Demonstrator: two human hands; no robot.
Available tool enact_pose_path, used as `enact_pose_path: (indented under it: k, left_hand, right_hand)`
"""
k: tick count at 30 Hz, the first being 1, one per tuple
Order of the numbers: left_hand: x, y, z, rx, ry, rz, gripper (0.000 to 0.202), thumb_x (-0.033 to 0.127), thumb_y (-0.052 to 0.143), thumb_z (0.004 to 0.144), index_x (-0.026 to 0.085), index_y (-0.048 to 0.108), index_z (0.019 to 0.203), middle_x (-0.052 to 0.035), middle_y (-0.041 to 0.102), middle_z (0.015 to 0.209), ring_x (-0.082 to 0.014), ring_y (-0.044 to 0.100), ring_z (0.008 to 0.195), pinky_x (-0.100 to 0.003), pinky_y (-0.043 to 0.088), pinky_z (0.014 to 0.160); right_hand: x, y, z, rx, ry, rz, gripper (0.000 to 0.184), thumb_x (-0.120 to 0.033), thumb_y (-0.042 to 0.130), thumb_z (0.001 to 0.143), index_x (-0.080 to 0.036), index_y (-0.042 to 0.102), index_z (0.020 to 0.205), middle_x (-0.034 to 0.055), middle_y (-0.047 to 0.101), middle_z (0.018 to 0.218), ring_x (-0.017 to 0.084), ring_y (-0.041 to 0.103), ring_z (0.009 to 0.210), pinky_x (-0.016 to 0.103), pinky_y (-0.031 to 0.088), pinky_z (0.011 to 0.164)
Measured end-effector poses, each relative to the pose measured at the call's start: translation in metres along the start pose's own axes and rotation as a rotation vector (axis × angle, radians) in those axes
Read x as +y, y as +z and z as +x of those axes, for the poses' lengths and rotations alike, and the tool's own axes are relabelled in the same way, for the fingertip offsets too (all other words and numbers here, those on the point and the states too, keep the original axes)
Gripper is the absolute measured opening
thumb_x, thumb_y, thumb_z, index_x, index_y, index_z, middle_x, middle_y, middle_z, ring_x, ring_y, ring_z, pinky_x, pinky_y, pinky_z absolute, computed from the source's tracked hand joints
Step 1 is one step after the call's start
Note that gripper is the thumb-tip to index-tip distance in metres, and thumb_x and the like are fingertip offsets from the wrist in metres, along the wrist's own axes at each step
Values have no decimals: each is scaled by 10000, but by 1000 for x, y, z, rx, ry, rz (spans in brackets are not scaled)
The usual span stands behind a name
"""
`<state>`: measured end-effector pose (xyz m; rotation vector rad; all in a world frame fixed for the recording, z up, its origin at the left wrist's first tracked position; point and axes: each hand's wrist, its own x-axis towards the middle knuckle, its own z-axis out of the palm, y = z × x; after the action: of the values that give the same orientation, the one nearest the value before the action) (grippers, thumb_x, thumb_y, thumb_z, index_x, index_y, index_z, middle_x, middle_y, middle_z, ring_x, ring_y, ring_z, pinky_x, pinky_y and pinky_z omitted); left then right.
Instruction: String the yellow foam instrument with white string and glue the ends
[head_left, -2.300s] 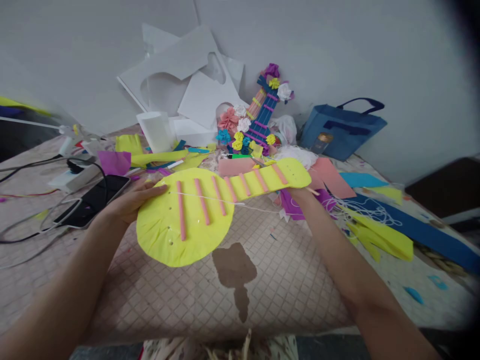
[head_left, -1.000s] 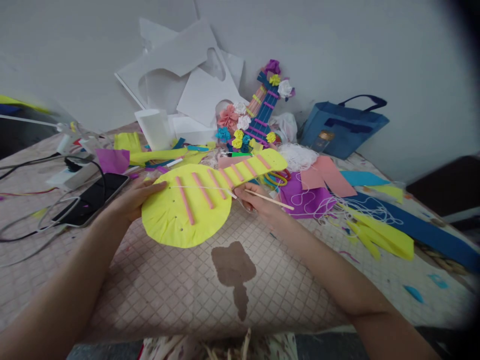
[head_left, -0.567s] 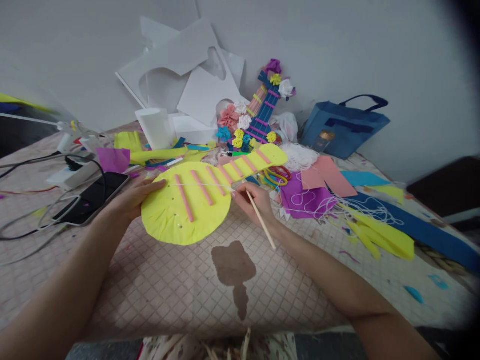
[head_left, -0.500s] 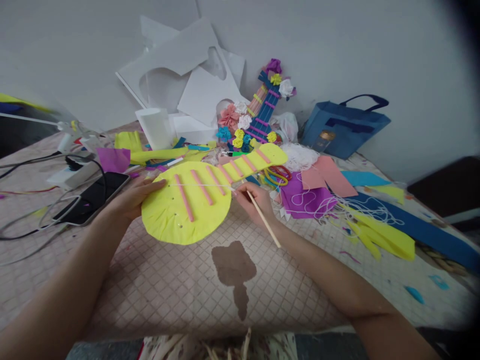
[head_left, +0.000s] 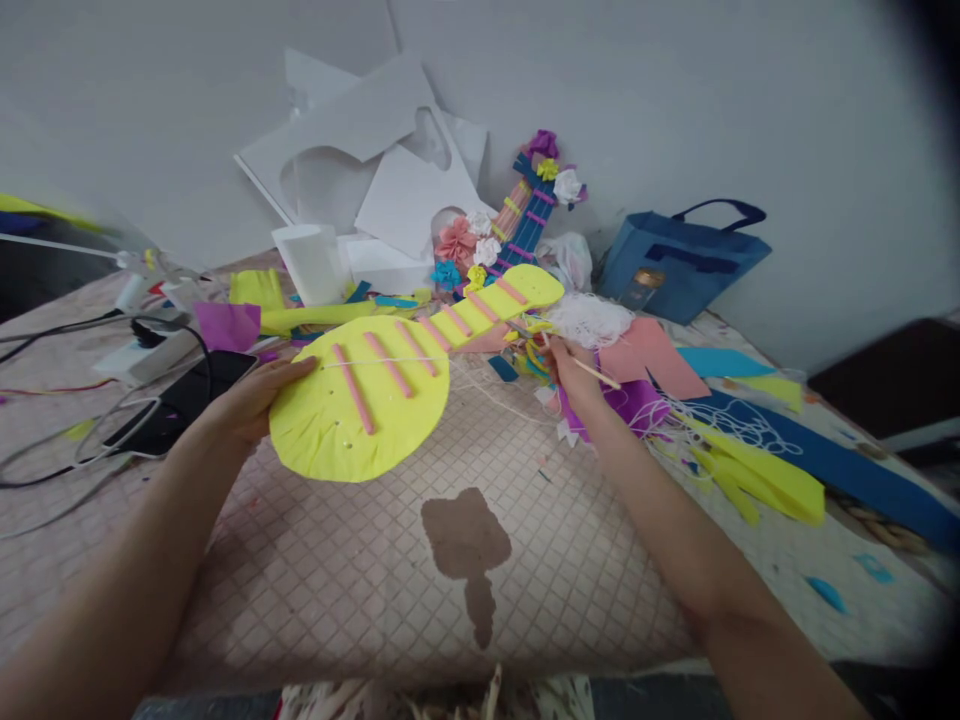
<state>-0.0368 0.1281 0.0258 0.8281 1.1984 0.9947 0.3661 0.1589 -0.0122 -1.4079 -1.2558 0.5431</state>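
Cutout (head_left: 397, 382), yellow, guitar-shaped with pink strips, held left of centre over the bench (head_left: 570, 560). My left hand (head_left: 262, 395) has its grip clamped on its left edge; my right hand (head_left: 574, 375) is closed around a wooden stick (head_left: 600, 376) beside scissors (head_left: 534, 352), contact unclear.
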Motion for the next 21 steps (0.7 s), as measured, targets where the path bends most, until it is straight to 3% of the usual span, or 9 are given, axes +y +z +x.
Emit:
enact_pose_path:
  k: [3,5,7,10,14,18,21]
  left_hand:
    - [-3,0,1,-70,23,-15,359,164,550,854,70,537,1200,-112,734,829,-215,707,678,-361,587,744]
    - [-4,2,1,-92,27,-17,370,163,558,850,65,530,1206,-104,734,790,-209,704,651,-350,590,726]
    - [-5,5,-2,-110,22,-10,384,163,561,849,68,522,1219,-96,731,756,-206,701,624,-345,591,714]
    - [-5,10,-5,-140,-3,-5,395,163,572,841,77,523,1223,-109,733,780,-215,701,621,-328,595,671]
    - [-5,11,-6,-179,16,-39,408,155,606,813,87,537,1210,-126,734,833,-215,701,633,-294,593,625]
    - [-8,7,-2,-231,76,-56,463,158,642,790,114,525,1235,-122,733,883,-216,706,664,-289,592,627]
    - [-9,6,0,-232,52,-61,470,169,663,773,107,534,1221,-120,735,859,-219,704,641,-292,593,611]
  right_hand:
    - [1,-4,1,-107,-128,-204,407,-525,463,831,-159,642,835,61,645,769,117,493,525,242,355,486]
    - [-6,0,-5,-135,-171,-168,399,-489,473,841,-143,645,941,82,664,852,102,483,510,237,352,472]
    - [-15,9,-14,-250,-105,-38,414,-468,454,861,-117,619,1008,92,672,841,68,410,429,226,308,418]
    - [-30,19,-30,-572,34,186,450,-499,451,872,-103,587,1036,108,685,834,33,316,366,216,227,364]
    - [-47,19,-42,-986,129,274,467,-542,460,873,-116,606,998,94,681,797,19,306,358,203,192,350]
    - [-61,7,-43,-1073,61,131,370,-476,551,852,-122,638,912,9,590,611,37,414,414,172,277,386]
    - [-62,1,-38,-1159,35,34,374,-467,522,869,-126,642,962,40,648,718,34,415,418,174,293,391]
